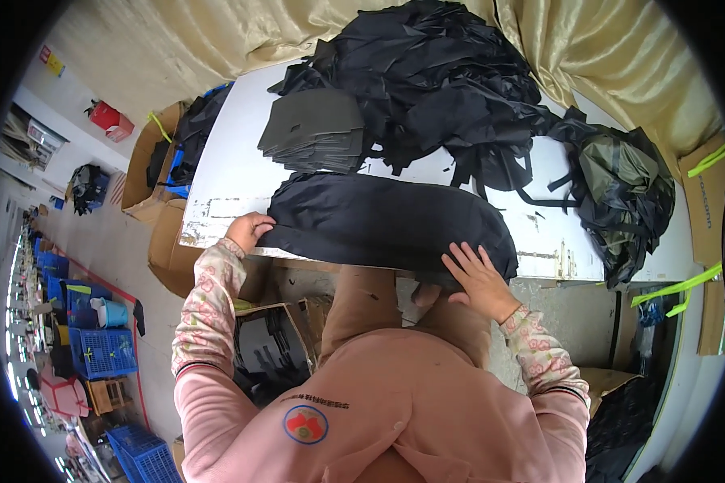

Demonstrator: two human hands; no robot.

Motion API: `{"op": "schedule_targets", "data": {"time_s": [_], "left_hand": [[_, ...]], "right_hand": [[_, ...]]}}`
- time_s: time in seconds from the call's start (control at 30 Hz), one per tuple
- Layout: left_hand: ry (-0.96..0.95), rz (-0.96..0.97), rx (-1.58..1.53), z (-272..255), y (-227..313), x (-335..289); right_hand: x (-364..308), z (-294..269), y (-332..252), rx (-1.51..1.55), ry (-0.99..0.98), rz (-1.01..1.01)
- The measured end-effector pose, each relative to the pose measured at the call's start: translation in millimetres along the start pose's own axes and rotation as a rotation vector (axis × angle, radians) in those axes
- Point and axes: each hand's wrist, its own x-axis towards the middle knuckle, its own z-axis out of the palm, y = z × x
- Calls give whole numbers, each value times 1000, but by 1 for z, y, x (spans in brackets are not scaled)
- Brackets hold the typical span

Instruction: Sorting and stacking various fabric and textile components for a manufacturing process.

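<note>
A long black fabric piece (379, 221) lies across the front edge of the white table (229, 173), its near side along that edge. My left hand (250, 232) pinches its left end, thumb and fingers pressed together at the corner. On the right end my right hand (479, 282) rests flat, fingers spread over the cloth. Behind the fabric, a stack of dark grey flat panels (314, 125) sits to the left. A large heap of black fabric (435, 72) fills the back of the table.
To the right is a bundle of black and olive fabric (624, 181). Cardboard boxes (149, 173) stand left of the table, and an open box (274, 346) with black pieces is by my legs. Blue crates (105, 352) line the floor far left. A gold curtain (250, 32) hangs behind.
</note>
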Motion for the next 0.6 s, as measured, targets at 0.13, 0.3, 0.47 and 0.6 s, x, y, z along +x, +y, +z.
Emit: {"op": "schedule_targets", "data": {"time_s": [0.13,0.3,0.47,0.6], "left_hand": [[-13,-61,-58,-15,-19,-9],[196,113,152,-43,65,5],[341,445,326,-46,158,29],[363,664,287,-24,203,54]], "right_hand": [[6,-4,-3,14,-49,14],[31,-51,-6,80,-52,15],[108,-84,-45,712,303,-98],[175,-46,-77,1386,436,-340]]}}
